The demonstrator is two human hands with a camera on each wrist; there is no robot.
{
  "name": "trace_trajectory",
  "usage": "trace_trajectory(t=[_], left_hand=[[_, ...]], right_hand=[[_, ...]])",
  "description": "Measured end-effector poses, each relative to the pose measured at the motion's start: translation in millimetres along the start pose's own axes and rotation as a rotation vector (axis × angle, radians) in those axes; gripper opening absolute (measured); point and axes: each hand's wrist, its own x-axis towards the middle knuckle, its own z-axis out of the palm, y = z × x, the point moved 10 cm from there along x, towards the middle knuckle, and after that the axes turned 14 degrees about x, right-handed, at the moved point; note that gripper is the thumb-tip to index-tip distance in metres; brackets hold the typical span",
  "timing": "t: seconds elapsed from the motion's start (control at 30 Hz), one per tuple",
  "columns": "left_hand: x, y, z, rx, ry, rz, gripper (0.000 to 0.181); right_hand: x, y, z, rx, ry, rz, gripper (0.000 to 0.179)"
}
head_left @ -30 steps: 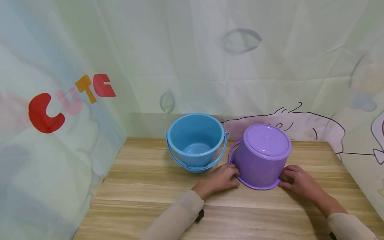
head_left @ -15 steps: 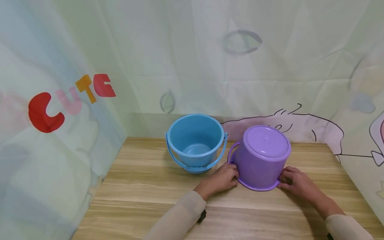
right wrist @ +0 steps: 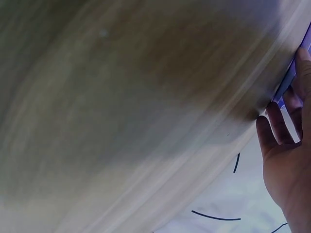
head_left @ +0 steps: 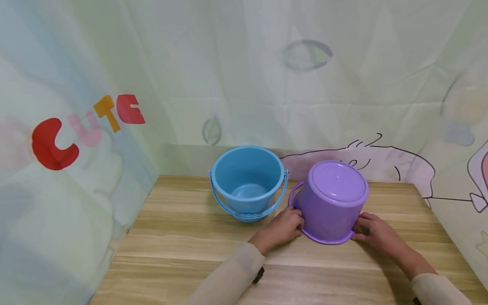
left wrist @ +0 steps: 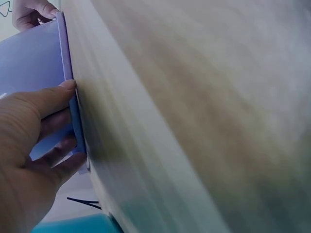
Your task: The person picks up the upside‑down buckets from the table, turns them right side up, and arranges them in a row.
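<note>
Purple bucket (head_left: 331,201) stood inverted on the worktop (head_left: 183,237), unmoved from a second earlier. Left hand (head_left: 281,228) and right hand (head_left: 375,233) gripped its rim, opposite sides. Blue bucket (head_left: 248,181) beyond the left hand.

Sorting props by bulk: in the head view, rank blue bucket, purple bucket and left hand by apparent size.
1. Blue bucket and purple bucket: look about alike, and the purple one is upside down and nearer, so no ranking.
2. Left hand: clearly smallest.
</note>
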Motion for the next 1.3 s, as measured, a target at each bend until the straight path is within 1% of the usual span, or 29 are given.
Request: trace_trajectory(t=[0.17, 0.4, 0.87, 1.07, 1.3], left_hand=[[1.1, -2.2, -0.5, 0.006, 0.018, 0.000, 0.007], [1.7, -1.4, -0.7, -0.027, 0.021, -0.005, 0.008], [2.9, -2.1, 1.1, 0.018, 0.014, -0.024, 0.014], [2.3, -2.7, 2.5, 0.013, 0.008, -0.031, 0.013], [2.2, -3.2, 1.5, 0.014, 0.013, -0.032, 0.012]], right_hand=[[1.0, 0.0, 0.9, 0.001, -0.006, -0.011, 0.036], [-1.1, 2.5, 0.9, 0.006, -0.010, 0.002, 0.037], [-0.2, -0.2, 3.4, -0.004, -0.013, -0.024, 0.036], [0.2, -3.3, 2.3, 0.000, -0.014, -0.045, 0.037], [0.6, -3.9, 1.2, 0.021, -0.020, -0.051, 0.037]])
